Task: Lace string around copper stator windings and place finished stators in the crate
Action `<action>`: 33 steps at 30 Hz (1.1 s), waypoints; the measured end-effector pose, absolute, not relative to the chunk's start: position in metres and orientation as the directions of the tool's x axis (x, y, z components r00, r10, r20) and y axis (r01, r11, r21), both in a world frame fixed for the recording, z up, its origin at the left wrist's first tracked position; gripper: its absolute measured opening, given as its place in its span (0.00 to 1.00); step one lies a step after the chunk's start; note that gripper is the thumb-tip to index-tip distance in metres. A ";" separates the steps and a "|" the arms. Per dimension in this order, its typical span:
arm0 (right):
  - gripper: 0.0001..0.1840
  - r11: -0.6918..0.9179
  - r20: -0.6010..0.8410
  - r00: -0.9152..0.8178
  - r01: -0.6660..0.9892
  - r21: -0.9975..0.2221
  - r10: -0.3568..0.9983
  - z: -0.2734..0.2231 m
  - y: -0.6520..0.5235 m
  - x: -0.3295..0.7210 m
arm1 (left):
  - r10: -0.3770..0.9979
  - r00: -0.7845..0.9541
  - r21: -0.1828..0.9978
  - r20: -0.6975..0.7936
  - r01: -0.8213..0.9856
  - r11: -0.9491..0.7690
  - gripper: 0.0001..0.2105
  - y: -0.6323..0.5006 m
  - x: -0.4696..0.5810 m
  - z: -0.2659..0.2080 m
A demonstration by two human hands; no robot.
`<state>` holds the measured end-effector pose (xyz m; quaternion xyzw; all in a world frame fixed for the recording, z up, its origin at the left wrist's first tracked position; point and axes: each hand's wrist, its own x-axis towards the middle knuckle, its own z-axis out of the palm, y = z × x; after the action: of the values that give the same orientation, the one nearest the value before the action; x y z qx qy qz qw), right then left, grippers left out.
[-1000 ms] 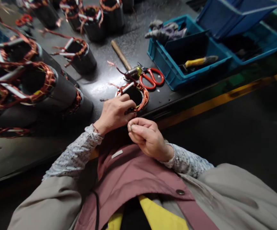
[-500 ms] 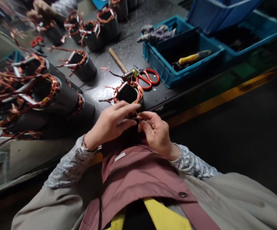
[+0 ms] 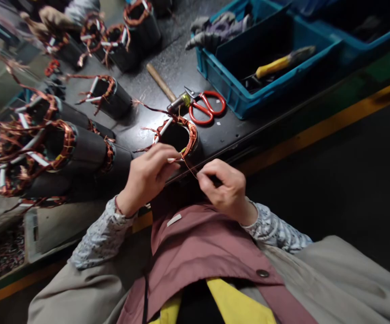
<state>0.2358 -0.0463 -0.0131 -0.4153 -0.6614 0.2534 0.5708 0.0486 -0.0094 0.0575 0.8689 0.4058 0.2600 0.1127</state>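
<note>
A motor stator (image 3: 199, 146) stands upright at the bench's near edge, a ring of copper windings round its top and dark lead wires sticking out leftward. My left hand (image 3: 149, 175) is closed at the near side of that ring; its fingertips hide what they pinch. From beside them a thin copper-coloured thread (image 3: 190, 168) runs taut to my right hand (image 3: 224, 186), which is closed with thumb and forefinger pinching its end. Just beyond the stator lie red-handled scissors (image 3: 204, 108) and a hammer (image 3: 163, 83) with a wooden handle.
Several more wound stators (image 3: 90, 146) are stacked on the left, and others (image 3: 144, 31) stand farther back. A blue bin (image 3: 238, 101) at right holds a yellow-handled tool (image 3: 272, 67) and grey gloves (image 3: 222, 29). At the back left, a co-worker's gloved hand (image 3: 51, 20) touches a stator.
My right hand has drawn away from my left, down and to the right, and the thread now stretches between them. My left fingers have closed in at the stator's near rim. The view has shifted slightly.
</note>
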 end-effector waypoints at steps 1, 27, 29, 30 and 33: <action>0.08 0.493 0.520 0.041 0.262 -0.829 0.853 -0.015 -0.045 0.236 | 0.791 0.477 0.426 0.382 0.669 -0.609 0.06 -0.005 0.047 0.058; 0.09 0.232 0.218 -0.122 0.114 -0.966 0.968 -0.024 -0.026 0.220 | 0.664 0.715 0.256 -0.220 0.699 -0.668 0.16 0.064 0.047 0.065; 0.09 0.223 0.212 -0.105 0.114 -0.968 0.972 -0.026 -0.028 0.221 | 0.674 0.716 0.282 -0.182 0.695 -0.662 0.16 0.064 0.046 0.065; 0.09 0.231 0.221 -0.096 0.114 -0.966 0.971 -0.027 -0.029 0.221 | 0.678 0.716 0.295 -0.166 0.692 -0.659 0.16 0.063 0.045 0.064; 0.10 0.282 0.277 -0.058 0.118 -0.952 0.959 -0.029 -0.032 0.217 | 0.685 0.715 0.326 -0.140 0.687 -0.650 0.15 0.059 0.042 0.063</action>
<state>0.2168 -0.0323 -0.0287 -0.4443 -0.6062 0.4017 0.5233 0.0418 0.0594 0.0630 0.9082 0.3776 -0.0020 0.1805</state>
